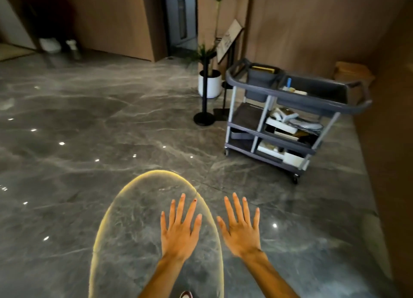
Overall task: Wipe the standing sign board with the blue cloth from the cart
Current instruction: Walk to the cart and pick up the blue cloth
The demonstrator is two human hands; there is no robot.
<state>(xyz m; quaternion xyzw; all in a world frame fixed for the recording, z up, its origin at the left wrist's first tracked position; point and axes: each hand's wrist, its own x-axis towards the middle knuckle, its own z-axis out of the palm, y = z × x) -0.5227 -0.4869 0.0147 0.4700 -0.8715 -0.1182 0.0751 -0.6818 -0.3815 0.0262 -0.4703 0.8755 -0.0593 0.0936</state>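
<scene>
The standing sign board (pixel 230 39), a tilted pale panel on a dark stand, is against the wooden wall at the upper right, behind the cart. A grey three-shelf cart (pixel 297 101) stands in front of it. A small blue item (pixel 289 82) pokes up in the cart's top tray; I cannot tell whether it is the cloth. My left hand (pixel 180 228) and my right hand (pixel 242 228) are held flat over the floor at the bottom centre, palms down, fingers spread, holding nothing. Both are well short of the cart.
A black post with a round base (pixel 204 118) and a white plant pot (pixel 210 83) stand left of the cart. The cart's lower shelves hold boxes and papers. Glossy grey marble floor (pixel 89 130) spreads left, with a yellow-rimmed oval light patch under my hands. Wooden wall runs along the right.
</scene>
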